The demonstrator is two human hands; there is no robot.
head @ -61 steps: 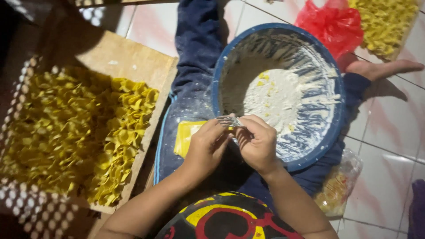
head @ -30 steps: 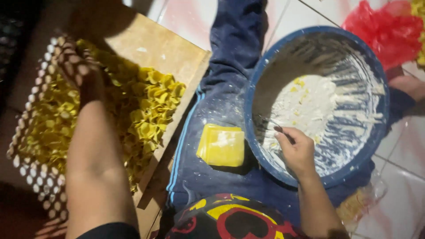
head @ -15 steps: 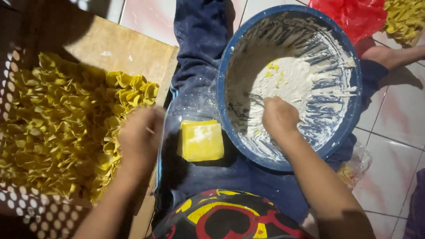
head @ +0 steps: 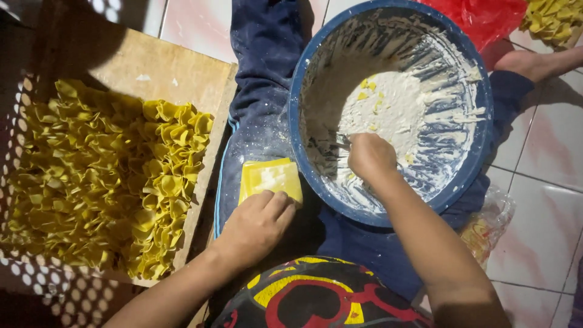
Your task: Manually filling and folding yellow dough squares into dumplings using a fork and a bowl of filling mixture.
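Observation:
I sit on a tiled floor with a blue bowl [head: 477, 152] on my lap, smeared with white filling [head: 398, 109]. My right hand [head: 369, 157] is inside the bowl, closed around a thin metal utensil [head: 341, 142] that touches the filling. A small stack of square yellow wrappers [head: 270, 179] lies on my dark blue trouser leg [head: 261, 67]. My left hand [head: 255, 228] rests on the near edge of that stack, fingers on the top sheet.
A wooden board [head: 158, 70] at the left carries a big heap of folded yellow dumplings [head: 103, 176]. A red plastic bag [head: 486, 18] and more yellow dumplings [head: 552, 21] lie at the top right. A clear plastic bag [head: 489, 222] sits by my right leg.
My left hand came back from the dumpling heap on the board to the wrapper stack. My right hand went down into the bowl with the utensil.

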